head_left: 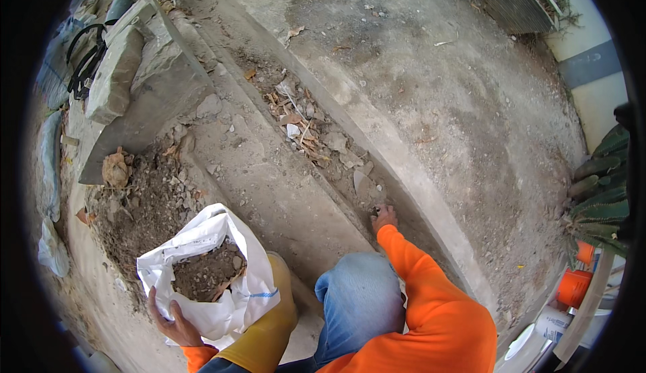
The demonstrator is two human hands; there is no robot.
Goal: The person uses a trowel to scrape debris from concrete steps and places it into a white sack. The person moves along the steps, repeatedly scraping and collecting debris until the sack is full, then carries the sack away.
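A white woven sack [259,265] stands at the lower left with its mouth spread wide, part full of brown soil and rubble [205,275]. My left hand [176,322] grips the near left side of the sack, fingers against the outer cloth. In the narrow sunken channel, my right hand [384,217] reaches down with its fingers curled at the channel floor; whatever they hold, if anything, is hidden. Just beyond that hand lie broken flat shards [363,181], then dry leaves and debris [306,134] along the channel.
Left of the sack rises a heap of dark soil [145,205] beneath leaning concrete slabs [161,77]. A raised concrete edge [404,151] borders the channel on the right. Cactus plants [602,188], an orange pot [573,287] and white buckets [552,324] stand at the right.
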